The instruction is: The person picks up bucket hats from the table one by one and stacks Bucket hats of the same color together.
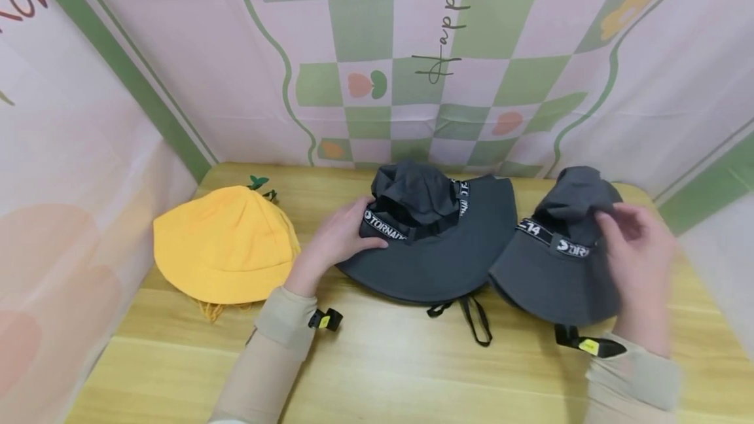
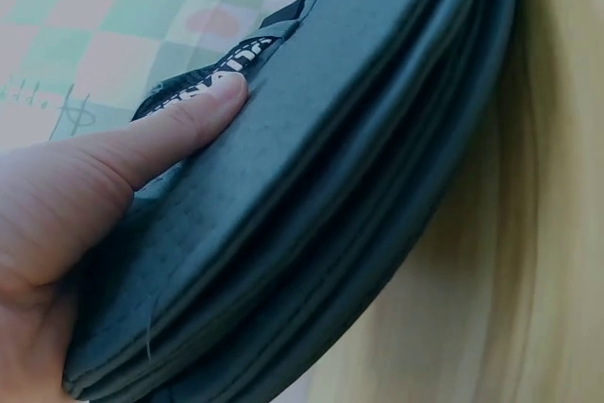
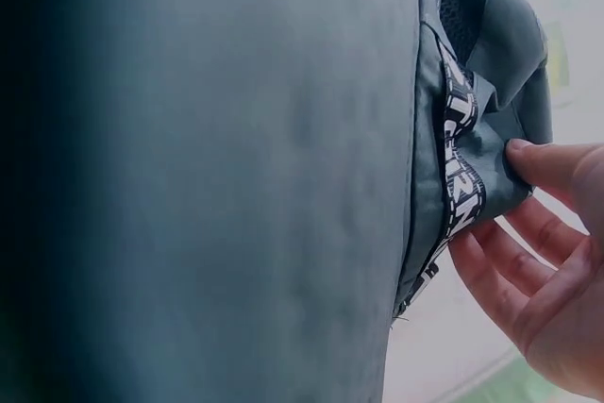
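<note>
In the head view a stack of dark grey bucket hats [image 1: 430, 270] lies in the middle of the table. Several brims [image 2: 311, 195] show one over another in the left wrist view. My left hand [image 1: 338, 237] grips the stack's left side, its thumb on top by the lettered band. At the right, another dark grey hat [image 1: 554, 286] overlaps the stack's brim edge. My right hand [image 1: 639, 254] pinches the fabric of its crown [image 3: 505, 153], thumb on one side and fingers on the other. The brim fills much of the right wrist view.
A yellow bucket hat [image 1: 230, 247] with a green sprout on top lies at the left. Black cords [image 1: 477, 322] hang out in front of the stack. The wooden table [image 1: 400, 371] meets a printed cloth backdrop [image 1: 365, 31] at its far edge.
</note>
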### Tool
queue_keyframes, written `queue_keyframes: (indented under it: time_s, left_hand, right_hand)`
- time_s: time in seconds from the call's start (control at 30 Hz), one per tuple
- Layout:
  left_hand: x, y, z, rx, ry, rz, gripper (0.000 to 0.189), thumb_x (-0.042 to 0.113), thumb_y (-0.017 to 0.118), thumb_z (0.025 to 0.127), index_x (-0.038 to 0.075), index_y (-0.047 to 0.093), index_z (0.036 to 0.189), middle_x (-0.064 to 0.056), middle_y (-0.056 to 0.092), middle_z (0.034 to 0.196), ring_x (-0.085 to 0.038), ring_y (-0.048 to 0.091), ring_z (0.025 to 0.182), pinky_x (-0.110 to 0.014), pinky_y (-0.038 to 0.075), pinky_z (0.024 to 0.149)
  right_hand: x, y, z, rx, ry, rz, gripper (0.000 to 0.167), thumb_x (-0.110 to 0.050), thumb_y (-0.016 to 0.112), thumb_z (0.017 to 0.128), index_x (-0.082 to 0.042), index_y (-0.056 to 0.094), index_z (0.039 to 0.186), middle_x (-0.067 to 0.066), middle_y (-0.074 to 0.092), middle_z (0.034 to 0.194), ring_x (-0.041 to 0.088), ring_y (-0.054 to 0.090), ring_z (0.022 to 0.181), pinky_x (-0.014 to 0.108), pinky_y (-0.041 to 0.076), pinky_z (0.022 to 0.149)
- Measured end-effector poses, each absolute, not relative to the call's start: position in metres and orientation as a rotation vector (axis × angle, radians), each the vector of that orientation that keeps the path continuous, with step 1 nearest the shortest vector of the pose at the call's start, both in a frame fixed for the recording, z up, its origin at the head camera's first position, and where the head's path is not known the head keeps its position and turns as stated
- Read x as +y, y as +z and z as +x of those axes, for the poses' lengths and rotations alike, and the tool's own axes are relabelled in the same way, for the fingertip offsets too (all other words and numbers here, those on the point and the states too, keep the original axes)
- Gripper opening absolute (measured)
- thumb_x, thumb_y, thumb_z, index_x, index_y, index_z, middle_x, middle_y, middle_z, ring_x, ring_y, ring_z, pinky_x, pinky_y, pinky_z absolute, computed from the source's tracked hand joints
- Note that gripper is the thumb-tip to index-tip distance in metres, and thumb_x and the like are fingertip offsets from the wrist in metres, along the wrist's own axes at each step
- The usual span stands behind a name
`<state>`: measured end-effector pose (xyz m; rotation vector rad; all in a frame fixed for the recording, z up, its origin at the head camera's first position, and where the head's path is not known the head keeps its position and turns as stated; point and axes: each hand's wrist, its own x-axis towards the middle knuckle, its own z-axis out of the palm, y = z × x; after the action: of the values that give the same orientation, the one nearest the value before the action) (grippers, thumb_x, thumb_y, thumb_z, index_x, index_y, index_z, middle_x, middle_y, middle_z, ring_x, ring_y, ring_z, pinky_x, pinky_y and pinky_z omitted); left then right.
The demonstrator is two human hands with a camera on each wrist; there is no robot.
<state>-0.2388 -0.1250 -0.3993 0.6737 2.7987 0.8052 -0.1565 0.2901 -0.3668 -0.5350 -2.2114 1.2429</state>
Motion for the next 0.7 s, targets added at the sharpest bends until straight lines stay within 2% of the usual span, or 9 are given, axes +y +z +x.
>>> queue_keyframes:
  time_s: [0.07, 0.17, 0.27, 0.4, 0.5, 0.6, 0.7]
  left_hand:
    - [-0.122, -0.4, -0.238, 2.769, 0.814, 0.693, 0.088, 0.049, 0.078, 0.083, 0.007, 0.039, 0.15, -0.014, 0.052, 0.149, -0.032, 0.052, 0.136, -0.045, 0.044, 0.111]
    - [-0.117, -0.4, -0.238, 2.718, 0.838, 0.729, 0.086, 0.048, 0.075, 0.086, 0.006, 0.038, 0.151, -0.015, 0.05, 0.151, -0.031, 0.049, 0.139, -0.044, 0.04, 0.115]
    - [-0.114, -0.4, -0.238, 2.688, 0.855, 0.735, 0.082, 0.048, 0.072, 0.089, 0.005, 0.038, 0.151, -0.014, 0.049, 0.151, -0.031, 0.047, 0.14, -0.044, 0.038, 0.117]
    - [-0.114, -0.4, -0.237, 2.683, 0.88, 0.724, 0.074, 0.046, 0.065, 0.095, 0.004, 0.039, 0.15, -0.015, 0.049, 0.151, -0.03, 0.046, 0.141, -0.043, 0.037, 0.118]
    - [-0.114, -0.4, -0.237, 2.677, 0.904, 0.705, 0.07, 0.048, 0.059, 0.099, 0.003, 0.04, 0.15, -0.016, 0.048, 0.151, -0.029, 0.045, 0.142, -0.043, 0.036, 0.118]
    - [-0.115, -0.399, -0.237, 2.665, 0.923, 0.674, 0.07, 0.051, 0.053, 0.1, 0.004, 0.04, 0.15, -0.016, 0.047, 0.153, -0.029, 0.044, 0.143, -0.043, 0.036, 0.119]
    - [-0.115, -0.399, -0.237, 2.653, 0.94, 0.65, 0.071, 0.054, 0.049, 0.101, 0.005, 0.039, 0.151, -0.016, 0.045, 0.154, -0.029, 0.042, 0.145, -0.043, 0.035, 0.119]
  right_hand:
    - [0.281, -0.367, -0.158, -2.243, 1.195, -0.467, 0.017, -0.009, 0.068, 0.094, -0.026, 0.067, 0.097, -0.035, 0.056, 0.088, -0.018, 0.056, 0.081, -0.002, 0.043, 0.078]
    - [0.267, -0.366, -0.16, -2.311, 1.095, -0.379, 0.01, -0.01, 0.067, 0.095, -0.011, 0.07, 0.104, -0.038, 0.052, 0.089, -0.02, 0.053, 0.08, -0.001, 0.043, 0.076]
    - [0.253, -0.365, -0.162, -2.368, 1.028, -0.305, 0.022, -0.012, 0.066, 0.096, 0.003, 0.068, 0.113, -0.037, 0.051, 0.09, -0.02, 0.051, 0.078, -0.001, 0.04, 0.073]
    - [0.235, -0.365, -0.168, -2.398, 0.971, -0.171, 0.022, -0.009, 0.067, 0.095, 0.005, 0.068, 0.112, -0.002, 0.071, 0.097, -0.025, 0.047, 0.079, -0.001, 0.038, 0.072]
    - [0.221, -0.366, -0.174, -2.412, 0.919, -0.034, 0.019, -0.005, 0.068, 0.093, 0.006, 0.068, 0.109, 0.025, 0.07, 0.104, -0.027, 0.045, 0.081, -0.002, 0.036, 0.072]
    - [0.206, -0.367, -0.182, -2.434, 0.84, 0.097, 0.016, -0.003, 0.069, 0.092, 0.004, 0.069, 0.106, 0.022, 0.071, 0.1, -0.012, 0.054, 0.081, 0.0, 0.036, 0.071]
    - [0.191, -0.367, -0.19, -2.453, 0.756, 0.187, 0.013, -0.003, 0.071, 0.091, 0.001, 0.07, 0.103, 0.017, 0.071, 0.096, 0.013, 0.061, 0.077, 0.011, 0.039, 0.069]
